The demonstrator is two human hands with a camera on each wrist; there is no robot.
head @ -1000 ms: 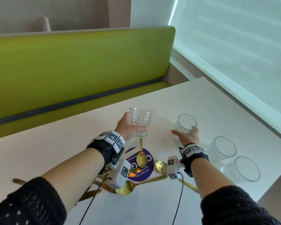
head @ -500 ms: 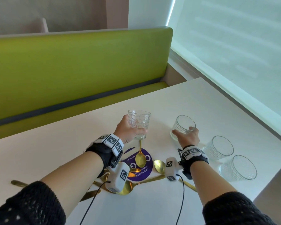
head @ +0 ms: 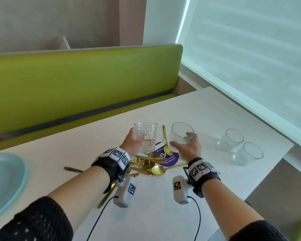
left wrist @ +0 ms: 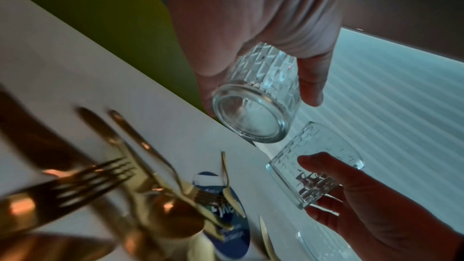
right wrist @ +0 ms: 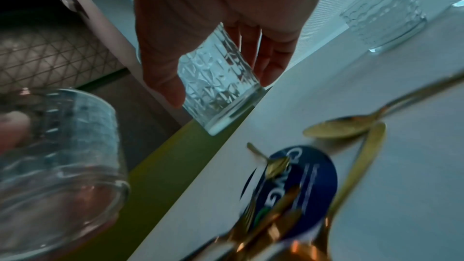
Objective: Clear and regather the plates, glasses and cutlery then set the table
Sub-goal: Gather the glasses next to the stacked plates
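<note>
My left hand [head: 139, 142] grips a clear patterned glass [head: 145, 136] and holds it upright above the white table [head: 215, 110]. My right hand [head: 182, 140] grips a second, shorter glass [head: 180, 134], tilted and raised just right of the first. In the left wrist view the first glass [left wrist: 258, 106] shows its base, with the second glass [left wrist: 314, 164] below it. The right wrist view has the second glass [right wrist: 218, 86] between thumb and fingers. Below both hands a pile of gold cutlery [head: 146, 164] lies on the table.
A round purple coaster [head: 169, 158] lies under part of the cutlery. Two more glasses [head: 230, 140] [head: 248, 153] stand near the table's right edge. A pale blue plate [head: 3, 180] sits at the left. A green bench [head: 76, 84] runs behind the table.
My right hand has lifted its glass off the table and brought it left, close to the glass in my left hand. The left hand still holds its glass raised.
</note>
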